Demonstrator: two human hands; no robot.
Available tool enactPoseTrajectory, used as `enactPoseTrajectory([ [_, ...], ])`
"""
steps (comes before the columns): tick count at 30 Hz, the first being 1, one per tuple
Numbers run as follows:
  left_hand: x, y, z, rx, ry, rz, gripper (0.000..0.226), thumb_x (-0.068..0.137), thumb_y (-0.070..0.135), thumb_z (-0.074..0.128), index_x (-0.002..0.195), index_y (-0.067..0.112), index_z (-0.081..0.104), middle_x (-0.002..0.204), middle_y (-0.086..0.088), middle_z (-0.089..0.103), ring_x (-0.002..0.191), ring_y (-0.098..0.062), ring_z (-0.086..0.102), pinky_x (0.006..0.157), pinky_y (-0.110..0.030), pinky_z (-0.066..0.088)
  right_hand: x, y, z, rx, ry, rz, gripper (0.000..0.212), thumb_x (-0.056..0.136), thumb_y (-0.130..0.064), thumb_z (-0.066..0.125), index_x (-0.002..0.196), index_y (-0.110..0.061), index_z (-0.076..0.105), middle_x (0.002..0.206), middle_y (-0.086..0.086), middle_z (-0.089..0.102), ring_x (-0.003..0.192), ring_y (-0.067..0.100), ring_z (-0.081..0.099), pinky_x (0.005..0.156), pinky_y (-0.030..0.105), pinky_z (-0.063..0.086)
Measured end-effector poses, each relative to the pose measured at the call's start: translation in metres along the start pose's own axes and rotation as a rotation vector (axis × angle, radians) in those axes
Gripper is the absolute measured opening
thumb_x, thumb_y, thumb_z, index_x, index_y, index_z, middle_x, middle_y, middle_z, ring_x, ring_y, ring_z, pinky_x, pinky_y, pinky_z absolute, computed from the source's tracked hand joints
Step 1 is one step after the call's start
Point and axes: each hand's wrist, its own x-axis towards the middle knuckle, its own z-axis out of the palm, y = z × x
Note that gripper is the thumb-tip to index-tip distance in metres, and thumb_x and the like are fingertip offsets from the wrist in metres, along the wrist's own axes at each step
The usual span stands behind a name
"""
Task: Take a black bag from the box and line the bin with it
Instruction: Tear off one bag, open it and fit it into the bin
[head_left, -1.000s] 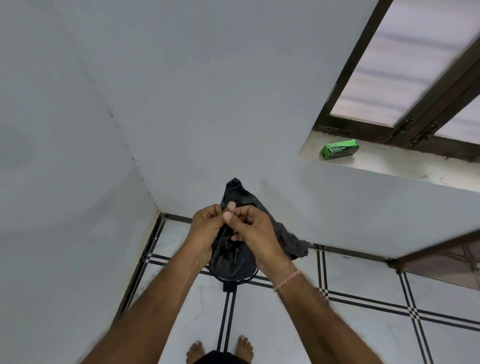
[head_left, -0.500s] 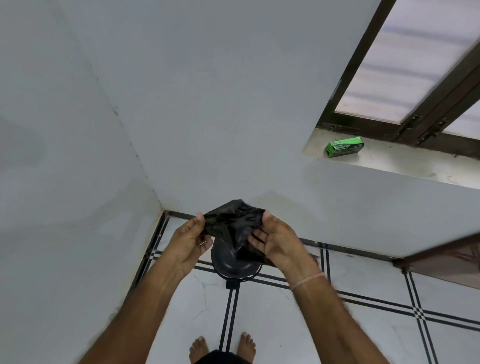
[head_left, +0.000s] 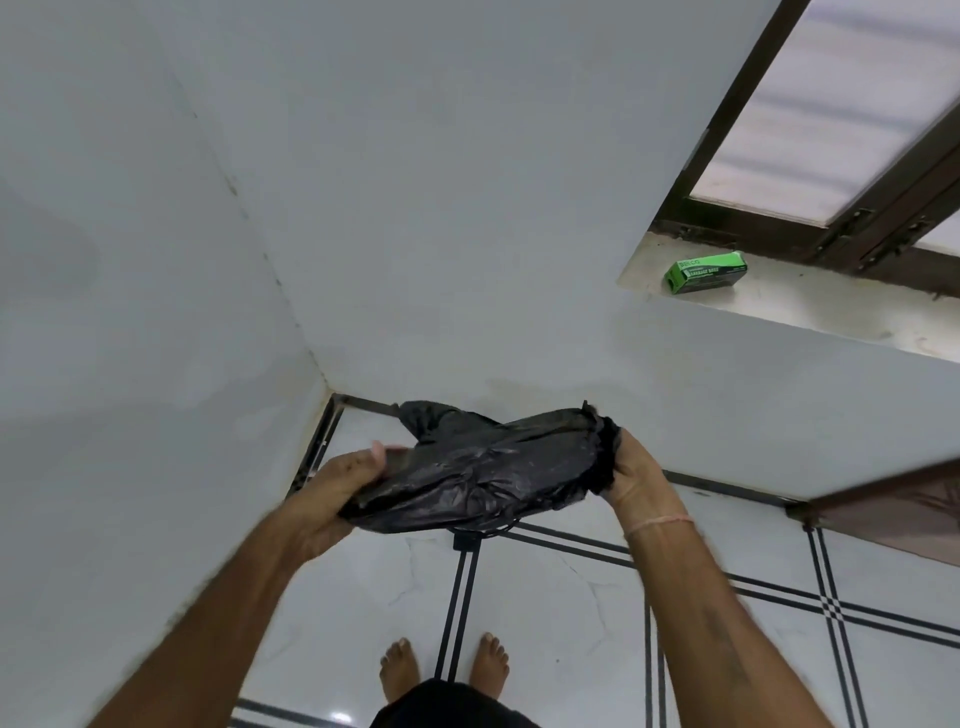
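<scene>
A crumpled black bag (head_left: 483, 467) is stretched wide between both hands in front of me, above the floor corner. My left hand (head_left: 337, 483) grips its left edge, thumb on top. My right hand (head_left: 631, 475) holds the bunched right edge. Under the bag, only a thin arc of the black bin's rim (head_left: 491, 531) shows on the floor; the bag covers the bin's other parts. The green bag box (head_left: 705, 272) lies on the window ledge at upper right, away from both hands.
Two white walls meet in a corner just behind the bin. A stone window ledge (head_left: 831, 306) and dark window frame are at right. A brown panel edge (head_left: 883, 499) juts in at right. White tiled floor with black lines; my bare feet (head_left: 441, 670) stand below.
My hands have moved apart, pulling the bunched bag from a small wad into a wide stretched shape over the bin.
</scene>
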Motion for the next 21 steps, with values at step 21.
enactPoseTrajectory([
  [21,0.015,-0.036,-0.045,0.08,0.076,-0.053,0.066,0.07,0.045,0.086,0.122,0.007,0.072,0.128,-0.024,0.07,0.103,-0.025,0.075,0.08,-0.032,0.061,0.004,-0.004,-0.013,-0.197,-0.253,-0.059,0.029,0.101,-0.002,0.054,0.109,-0.011,0.08,0.107,0.016,0.07,0.084,0.024,0.078,0.077,0.035,0.066],
])
